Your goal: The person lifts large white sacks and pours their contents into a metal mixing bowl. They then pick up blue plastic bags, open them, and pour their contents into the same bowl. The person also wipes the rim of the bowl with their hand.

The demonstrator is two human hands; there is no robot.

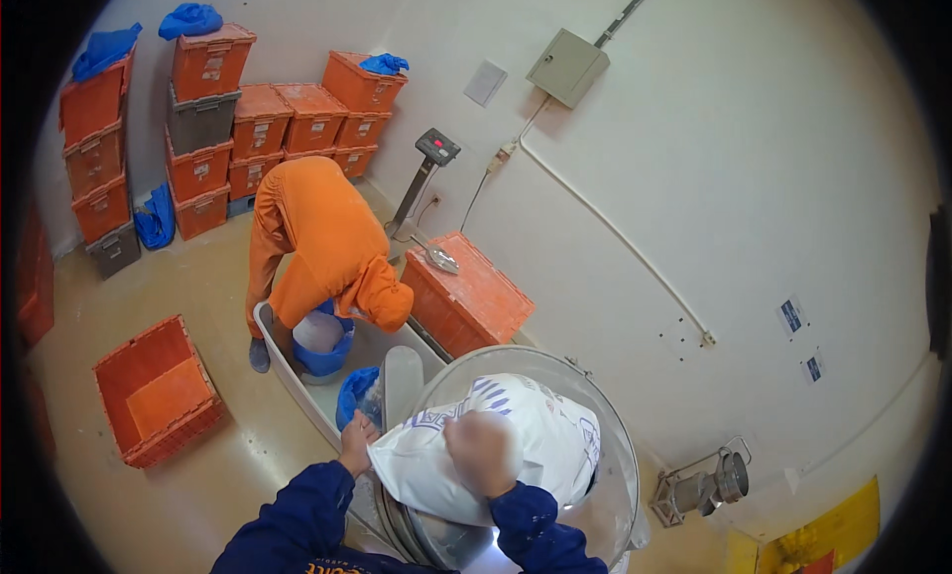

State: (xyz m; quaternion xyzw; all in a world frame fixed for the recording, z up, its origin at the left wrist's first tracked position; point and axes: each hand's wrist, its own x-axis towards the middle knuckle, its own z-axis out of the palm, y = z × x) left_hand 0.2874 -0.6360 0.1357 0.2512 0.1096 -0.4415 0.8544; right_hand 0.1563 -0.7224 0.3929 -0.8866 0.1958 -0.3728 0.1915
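Note:
A big white sack [555, 430] with blue print lies across the mouth of a round metal drum [620, 425], its near-left end hanging over the rim. The fingers of my left hand [359, 443] are closed on the sack's left corner. My right hand [481, 453] is over the middle of the sack; motion smears it, so its fingers cannot be made out. Just beyond my left hand sits a blue plastic bag [357, 394] with pale contents, next to a grey upright panel [401, 381].
A co-worker in orange [322, 217] bends over a blue-lined bucket [322, 346] of white material in a long pale trough [302, 396]. A metal scoop [436, 255] lies on a lidded orange crate [471, 291] near a scale [436, 148]. An open orange crate [203, 410] stands on the floor. Stacked crates [203, 172] line the wall.

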